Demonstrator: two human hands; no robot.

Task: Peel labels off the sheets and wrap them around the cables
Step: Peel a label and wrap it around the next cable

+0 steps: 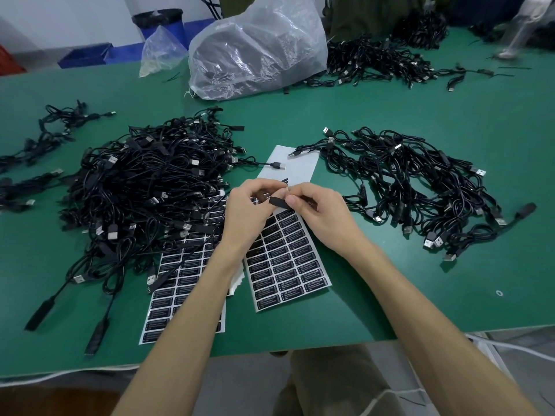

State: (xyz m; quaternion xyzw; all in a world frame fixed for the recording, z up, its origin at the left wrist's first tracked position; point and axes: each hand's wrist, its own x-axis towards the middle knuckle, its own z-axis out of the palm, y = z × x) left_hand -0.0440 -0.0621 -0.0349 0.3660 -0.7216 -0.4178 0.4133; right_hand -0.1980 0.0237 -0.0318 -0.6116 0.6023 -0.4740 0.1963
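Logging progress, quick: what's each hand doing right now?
Left hand: fingers curled, pinching the small black piece.
Right hand: thumb and finger pinching the same piece from the other side.

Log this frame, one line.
left hand: pinches cable module | right hand: holds same module | label sheet: beneath hands, top rows peeled

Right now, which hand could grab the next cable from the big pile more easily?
Probably the left. The left hand sits right beside the big cable pile; the right hand is on its far side, above the label sheet. Both are busy pinching a small black piece.
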